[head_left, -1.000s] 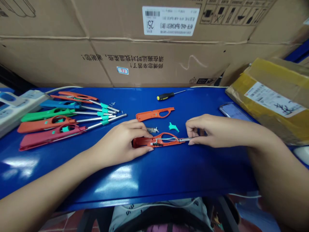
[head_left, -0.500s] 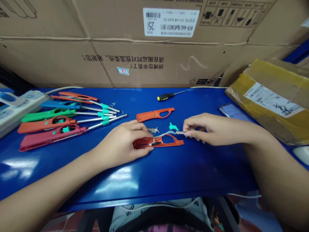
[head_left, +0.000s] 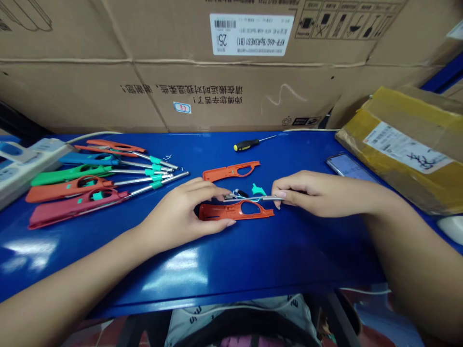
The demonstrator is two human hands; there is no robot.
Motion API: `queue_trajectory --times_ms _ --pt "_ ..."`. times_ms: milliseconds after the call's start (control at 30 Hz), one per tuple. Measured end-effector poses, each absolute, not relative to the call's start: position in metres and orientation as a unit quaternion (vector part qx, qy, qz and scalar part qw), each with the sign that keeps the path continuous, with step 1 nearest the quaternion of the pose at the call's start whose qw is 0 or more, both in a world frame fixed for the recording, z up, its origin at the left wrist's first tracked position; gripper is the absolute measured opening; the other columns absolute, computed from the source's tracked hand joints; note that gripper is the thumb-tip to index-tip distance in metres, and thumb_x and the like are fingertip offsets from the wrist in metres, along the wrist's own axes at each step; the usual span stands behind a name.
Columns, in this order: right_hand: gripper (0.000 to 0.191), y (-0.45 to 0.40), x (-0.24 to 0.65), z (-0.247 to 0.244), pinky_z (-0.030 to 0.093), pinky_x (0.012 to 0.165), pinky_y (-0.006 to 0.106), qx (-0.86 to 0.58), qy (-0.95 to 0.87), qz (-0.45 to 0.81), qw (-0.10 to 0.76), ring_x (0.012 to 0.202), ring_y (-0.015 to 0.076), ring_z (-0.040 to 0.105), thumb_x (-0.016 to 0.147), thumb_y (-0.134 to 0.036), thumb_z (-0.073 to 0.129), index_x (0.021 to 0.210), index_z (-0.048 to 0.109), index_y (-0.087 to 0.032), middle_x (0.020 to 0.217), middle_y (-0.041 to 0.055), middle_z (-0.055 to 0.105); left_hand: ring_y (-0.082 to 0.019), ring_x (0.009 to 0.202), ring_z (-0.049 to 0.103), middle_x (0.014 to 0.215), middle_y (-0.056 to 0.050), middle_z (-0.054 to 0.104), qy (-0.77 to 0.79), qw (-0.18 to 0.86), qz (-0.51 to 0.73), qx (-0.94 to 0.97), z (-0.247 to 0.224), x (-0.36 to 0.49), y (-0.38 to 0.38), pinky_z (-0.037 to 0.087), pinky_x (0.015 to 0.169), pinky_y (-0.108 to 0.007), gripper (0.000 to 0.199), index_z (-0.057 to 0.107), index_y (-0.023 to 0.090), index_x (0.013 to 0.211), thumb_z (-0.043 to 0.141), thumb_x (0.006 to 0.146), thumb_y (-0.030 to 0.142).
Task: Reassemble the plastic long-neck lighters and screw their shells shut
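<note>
My left hand [head_left: 186, 207] curves around the left end of an orange lighter shell half [head_left: 235, 212], thumb along the near side and fingers along the far side. The shell lies hollow side up. My right hand [head_left: 307, 195] is closed in a pinch on a thin metal tube [head_left: 269, 198], held over the shell's far edge. Thin wires run left from the tube to a small black igniter piece [head_left: 240, 193] near my left fingertips. A turquoise trigger [head_left: 258, 190] lies just behind the tube. Beyond it rests the other orange shell half [head_left: 231, 171].
Several long-nosed lighters [head_left: 87, 197] lie fanned out at left, beside a white power strip [head_left: 34, 159]. A screwdriver [head_left: 249, 144] lies at the back. On the right are a phone [head_left: 349, 166] and a taped carton [head_left: 398, 144]. A large cardboard box [head_left: 152, 43] walls the rear.
The black igniter piece has come out of the near shell and now sits at its far side. My left fingers have lifted and spread slightly; the view shifted a little.
</note>
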State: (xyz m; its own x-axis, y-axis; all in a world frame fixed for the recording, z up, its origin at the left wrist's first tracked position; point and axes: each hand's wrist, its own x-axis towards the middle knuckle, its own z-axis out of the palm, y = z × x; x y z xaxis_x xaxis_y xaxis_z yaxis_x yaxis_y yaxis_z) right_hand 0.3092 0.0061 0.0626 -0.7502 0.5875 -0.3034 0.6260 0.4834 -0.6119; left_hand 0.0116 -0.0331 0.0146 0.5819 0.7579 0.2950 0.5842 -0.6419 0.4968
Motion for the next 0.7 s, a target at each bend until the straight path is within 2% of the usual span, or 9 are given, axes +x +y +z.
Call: queue_trajectory --times_ms 100,333,567,700 --pt "0.037 0.0055 0.3084 0.0619 0.035 0.058 0.027 0.353 0.865 -0.356 0.025 0.062 0.0126 0.045 0.102 -0.045 0.037 0.08 0.054 -0.021 0.07 -0.0027 0.049 -0.019 0.094 0.067 0.102 -0.004 0.074 0.391 0.173 0.255 0.867 0.0146 0.0106 -0.033 0.055 0.087 -0.034 0.043 0.068 0.022 0.12 0.077 0.083 0.041" --pt "0.036 0.0036 0.3072 0.063 0.036 0.059 0.027 0.346 0.872 -0.345 0.022 0.065 0.0134 0.051 0.099 -0.051 0.046 0.087 0.064 -0.022 0.076 -0.0011 0.061 -0.02 0.098 0.065 0.111 -0.007 0.07 0.373 0.174 0.228 0.883 0.0114 0.0102 -0.0303 0.054 0.089 -0.035 0.03 0.07 0.022 0.118 0.068 0.09 0.033" --pt "0.031 0.0027 0.3074 0.064 0.039 0.065 0.028 0.341 0.872 -0.352 -0.01 0.071 0.0144 0.056 0.098 -0.048 0.051 0.087 0.065 -0.022 0.08 -0.001 0.065 -0.019 0.098 0.064 0.109 -0.007 0.068 0.361 0.164 0.228 0.889 0.0111 0.0112 -0.03 0.052 0.089 -0.034 0.026 0.071 0.02 0.118 0.061 0.094 0.024" --pt "0.026 0.0025 0.3079 0.0659 0.041 0.066 0.028 0.334 0.873 -0.354 -0.01 0.073 0.0143 0.057 0.097 -0.042 0.053 0.088 0.066 -0.022 0.083 -0.0004 0.067 -0.018 0.095 0.064 0.104 -0.007 0.068 0.343 0.161 0.243 0.893 0.009 0.0107 -0.0279 0.052 0.086 -0.032 0.022 0.074 0.017 0.111 0.058 0.096 0.018"
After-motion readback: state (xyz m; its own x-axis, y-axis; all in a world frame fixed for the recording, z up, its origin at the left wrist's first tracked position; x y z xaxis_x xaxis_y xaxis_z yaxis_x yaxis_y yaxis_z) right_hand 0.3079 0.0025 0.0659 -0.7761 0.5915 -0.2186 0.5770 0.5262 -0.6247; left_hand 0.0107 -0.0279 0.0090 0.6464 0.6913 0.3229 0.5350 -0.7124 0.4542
